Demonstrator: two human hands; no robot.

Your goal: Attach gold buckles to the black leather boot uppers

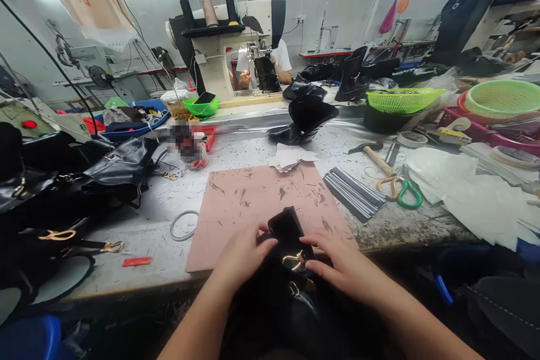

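Between my two hands is a black leather boot upper [287, 228] with a gold buckle [296, 260] on its strap. It overlaps the near edge of a pink cutting board [253, 197], and its lower part blends into the dark area below. My left hand [247, 250] grips the upper's left edge between thumb and fingers. On the opposite edge, beside the buckle, my right hand [340, 264] pinches the leather with thumb and forefinger. Pale paper pieces [293, 156] lie at the board's far edge, with another black boot upper [306, 118] standing behind them.
To the right lie dark strips [354, 194], a hammer [377, 157], green-handled scissors [409, 195] and white sheets [491, 202]. Black leather uppers with buckles [113, 169] are heaped left, near a silver ring [183, 225]. A person sits behind the sewing machine [219, 50].
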